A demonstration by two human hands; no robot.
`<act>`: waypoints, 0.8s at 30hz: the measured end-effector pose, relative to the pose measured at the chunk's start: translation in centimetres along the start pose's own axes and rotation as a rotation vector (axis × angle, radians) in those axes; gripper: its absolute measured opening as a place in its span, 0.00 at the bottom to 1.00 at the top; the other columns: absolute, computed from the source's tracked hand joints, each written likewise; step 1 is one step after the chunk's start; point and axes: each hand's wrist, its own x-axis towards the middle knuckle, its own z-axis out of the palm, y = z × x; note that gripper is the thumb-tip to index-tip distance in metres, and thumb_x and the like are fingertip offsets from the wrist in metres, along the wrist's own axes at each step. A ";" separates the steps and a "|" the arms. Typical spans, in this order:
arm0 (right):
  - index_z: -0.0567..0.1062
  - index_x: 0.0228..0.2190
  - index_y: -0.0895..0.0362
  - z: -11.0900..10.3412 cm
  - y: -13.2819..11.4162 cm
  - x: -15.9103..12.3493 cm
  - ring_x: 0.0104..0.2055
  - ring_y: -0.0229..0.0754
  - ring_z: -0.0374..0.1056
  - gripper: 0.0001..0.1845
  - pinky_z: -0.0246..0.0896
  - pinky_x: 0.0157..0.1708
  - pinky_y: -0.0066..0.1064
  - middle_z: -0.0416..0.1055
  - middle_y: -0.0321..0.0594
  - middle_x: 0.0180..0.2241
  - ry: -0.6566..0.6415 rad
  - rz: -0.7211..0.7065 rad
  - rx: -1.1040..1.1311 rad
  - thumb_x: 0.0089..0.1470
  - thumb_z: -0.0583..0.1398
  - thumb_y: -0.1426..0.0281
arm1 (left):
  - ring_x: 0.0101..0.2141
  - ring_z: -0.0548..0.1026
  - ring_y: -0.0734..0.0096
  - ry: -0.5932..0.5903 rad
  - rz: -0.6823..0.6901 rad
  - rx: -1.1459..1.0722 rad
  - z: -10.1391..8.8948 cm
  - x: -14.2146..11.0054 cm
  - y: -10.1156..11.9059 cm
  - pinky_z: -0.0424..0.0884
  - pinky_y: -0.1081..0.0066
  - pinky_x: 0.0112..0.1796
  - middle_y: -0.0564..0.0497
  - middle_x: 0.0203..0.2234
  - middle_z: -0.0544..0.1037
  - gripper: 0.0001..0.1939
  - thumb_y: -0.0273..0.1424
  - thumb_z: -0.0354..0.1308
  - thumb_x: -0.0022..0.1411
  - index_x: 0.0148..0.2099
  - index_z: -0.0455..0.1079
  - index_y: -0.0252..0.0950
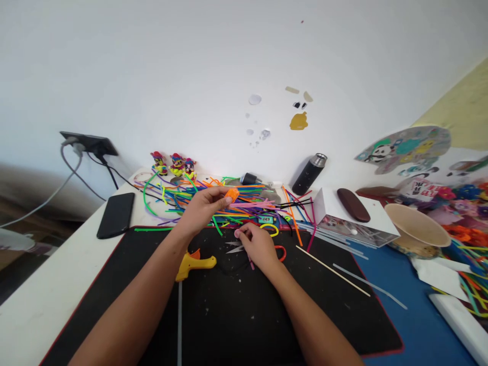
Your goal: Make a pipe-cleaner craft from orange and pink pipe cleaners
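Note:
My left hand [204,207] is raised over the far edge of the black mat, pinching a small fuzzy orange piece [232,194] between thumb and fingers. Lower and to the right, my right hand [260,247] is closed on a small pink piece [238,233] at its fingertips; the palm hides the rest. A pink strip end [251,263] shows beneath that hand. Under it lie scissors with open blades [234,247] and a red and yellow handle [281,252]. The yellow glue gun [196,264], with a glue stick in its back end, rests beside my left forearm.
Behind my hands, many coloured pipe cleaners [175,195] are heaped. Three small figurines [176,165], a black thermos [309,174] and a white box [366,216] stand along the back. A black phone [116,215] lies left; a wooden stick [331,270] lies right.

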 end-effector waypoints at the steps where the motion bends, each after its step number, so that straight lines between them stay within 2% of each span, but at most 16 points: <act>1: 0.82 0.34 0.54 -0.1 0.1 0.1 0.27 0.40 0.66 0.10 0.53 0.30 0.28 0.71 0.32 0.24 0.000 0.002 0.120 0.63 0.63 0.62 | 0.30 0.78 0.65 -0.003 -0.005 0.009 -0.1 0.1 -0.1 0.75 0.68 0.34 0.50 0.30 0.83 0.16 0.41 0.76 0.53 0.43 0.85 0.40; 5: 0.81 0.32 0.57 -1.0 -0.4 0.7 0.24 0.37 0.58 0.18 0.52 0.26 0.28 0.64 0.30 0.22 0.005 0.025 0.524 0.58 0.65 0.53 | 0.31 0.79 0.64 -0.007 -0.020 0.066 -0.4 0.3 -1.0 0.76 0.67 0.34 0.49 0.32 0.84 0.18 0.41 0.76 0.52 0.45 0.85 0.40; 9: 0.79 0.31 0.56 -2.3 -1.8 1.0 0.19 0.34 0.48 0.21 0.43 0.20 0.27 0.56 0.25 0.17 0.044 0.094 0.809 0.55 0.66 0.50 | 0.34 0.80 0.62 -0.060 -0.037 0.137 -0.2 0.1 -1.8 0.77 0.65 0.38 0.47 0.36 0.86 0.19 0.41 0.74 0.55 0.48 0.84 0.40; 12: 0.78 0.30 0.56 -2.7 -2.5 1.1 0.17 0.32 0.47 0.21 0.41 0.18 0.26 0.57 0.25 0.17 0.082 0.090 0.970 0.53 0.68 0.50 | 0.37 0.80 0.62 -0.134 -0.052 0.201 0.3 -0.1 -2.2 0.76 0.65 0.39 0.47 0.38 0.86 0.19 0.41 0.71 0.58 0.50 0.83 0.38; 16: 0.77 0.28 0.56 -2.2 -1.9 0.9 0.16 0.29 0.48 0.22 0.38 0.17 0.25 0.59 0.26 0.18 0.141 0.115 1.072 0.50 0.71 0.51 | 0.37 0.79 0.62 -0.214 -0.080 0.245 0.9 -0.6 -2.6 0.75 0.65 0.41 0.47 0.38 0.85 0.21 0.40 0.68 0.61 0.53 0.81 0.35; 21: 0.74 0.26 0.56 -1.7 -0.6 0.5 0.15 0.28 0.48 0.23 0.37 0.16 0.25 0.58 0.25 0.17 0.159 0.158 1.104 0.49 0.72 0.50 | 0.43 0.80 0.59 -0.234 -0.077 0.318 1.3 -1.0 -3.3 0.75 0.62 0.46 0.46 0.44 0.85 0.20 0.39 0.67 0.62 0.53 0.81 0.37; 24: 0.73 0.26 0.56 -1.9 -0.3 0.3 0.15 0.28 0.48 0.24 0.37 0.16 0.25 0.57 0.24 0.16 0.139 0.157 1.112 0.49 0.72 0.50 | 0.44 0.81 0.57 -0.254 -0.126 0.283 1.7 -1.1 -3.4 0.76 0.60 0.48 0.45 0.45 0.85 0.21 0.41 0.68 0.62 0.53 0.81 0.36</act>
